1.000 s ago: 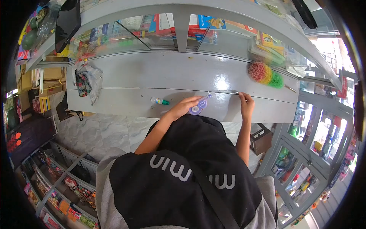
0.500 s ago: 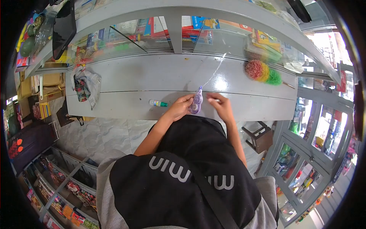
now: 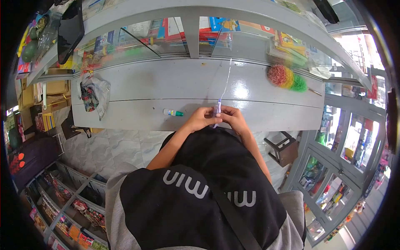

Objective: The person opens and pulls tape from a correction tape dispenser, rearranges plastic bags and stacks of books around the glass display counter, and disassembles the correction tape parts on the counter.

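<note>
Correction-tape dispenser (image 3: 218,105), purple, edge-on betw. L hand (image 3: 198,119) & R hand (image 3: 234,118), fingers of both closed on it. White tape strand (image 3: 227,79) runs from tip, beyond grip; green-capped bottle (image 3: 172,112) L of grip. Step appears: two-handed handling, tape out; next move prob. needs steady pinch.

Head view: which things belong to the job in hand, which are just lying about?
In use:
- purple tape dispenser, held between the left hand and right hand
- white strand at its tip

Apparently just lying about:
- green-capped bottle
- multicoloured duster
- plastic bag
</note>
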A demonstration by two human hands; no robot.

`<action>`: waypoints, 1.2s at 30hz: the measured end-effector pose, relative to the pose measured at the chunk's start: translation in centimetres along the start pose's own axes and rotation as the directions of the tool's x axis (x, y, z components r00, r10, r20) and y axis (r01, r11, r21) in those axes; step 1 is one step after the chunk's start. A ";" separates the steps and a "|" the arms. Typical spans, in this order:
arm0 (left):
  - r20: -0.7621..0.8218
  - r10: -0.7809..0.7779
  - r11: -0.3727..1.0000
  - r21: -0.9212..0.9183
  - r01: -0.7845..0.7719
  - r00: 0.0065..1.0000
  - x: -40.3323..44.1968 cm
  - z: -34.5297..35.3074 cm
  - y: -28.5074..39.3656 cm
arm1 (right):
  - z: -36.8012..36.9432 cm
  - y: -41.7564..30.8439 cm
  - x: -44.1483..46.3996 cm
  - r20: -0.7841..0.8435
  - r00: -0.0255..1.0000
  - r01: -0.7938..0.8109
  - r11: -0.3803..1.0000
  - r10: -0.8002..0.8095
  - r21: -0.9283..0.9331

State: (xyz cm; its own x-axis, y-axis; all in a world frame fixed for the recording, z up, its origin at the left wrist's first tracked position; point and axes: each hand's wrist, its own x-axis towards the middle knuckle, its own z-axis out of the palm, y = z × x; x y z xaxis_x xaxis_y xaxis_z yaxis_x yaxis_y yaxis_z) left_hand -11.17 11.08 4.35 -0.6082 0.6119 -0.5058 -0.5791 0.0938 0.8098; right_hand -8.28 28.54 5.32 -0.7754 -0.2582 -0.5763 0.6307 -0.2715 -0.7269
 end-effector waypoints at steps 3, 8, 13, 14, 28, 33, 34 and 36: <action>0.015 -0.078 0.995 -0.058 0.079 0.997 0.1 -0.3 0.2 | 0.1 0.2 0.1 -0.013 0.999 -0.034 0.999 0.033 -0.008; -0.002 -0.205 0.971 -0.127 0.203 0.979 0.1 -0.3 -0.3 | 0.5 1.1 0.6 -0.066 0.986 -0.152 0.987 0.156 0.056; -0.046 -0.255 0.962 -0.118 0.248 0.966 0.1 -0.5 -1.0 | 0.5 1.3 0.7 -0.058 0.987 -0.142 0.983 0.150 0.116; -0.006 -0.249 0.949 -0.203 0.243 0.968 -0.2 -0.5 -0.7 | 0.4 1.4 0.7 -0.048 0.992 -0.112 0.989 0.117 0.094; 0.164 -0.182 0.907 -0.352 0.229 0.970 -0.6 -1.1 -2.4 | 1.0 1.0 -0.6 -0.043 0.999 -0.032 0.999 0.031 -0.029; 0.211 -0.187 0.906 -0.341 0.251 0.960 -0.6 -1.4 -2.7 | 0.6 1.4 -0.4 -0.015 0.999 -0.033 0.999 0.032 -0.027; 0.211 -0.186 0.906 -0.341 0.251 0.960 -0.6 -1.4 -2.7 | 0.6 1.5 -0.5 -0.011 1.000 -0.026 0.999 0.026 -0.028; 0.233 -0.147 0.914 -0.339 0.222 0.961 -0.7 -1.5 -2.6 | 0.7 1.5 -0.5 -0.009 1.000 -0.018 0.999 0.017 -0.029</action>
State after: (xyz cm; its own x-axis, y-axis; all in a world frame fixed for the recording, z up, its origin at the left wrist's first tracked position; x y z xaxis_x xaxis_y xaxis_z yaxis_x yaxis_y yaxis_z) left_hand -10.03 9.23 2.19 -0.3729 0.7577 -0.5356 -0.8483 -0.0445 0.5277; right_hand -6.90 27.64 4.79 -0.7645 -0.2550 -0.5920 0.6432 -0.2400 -0.7271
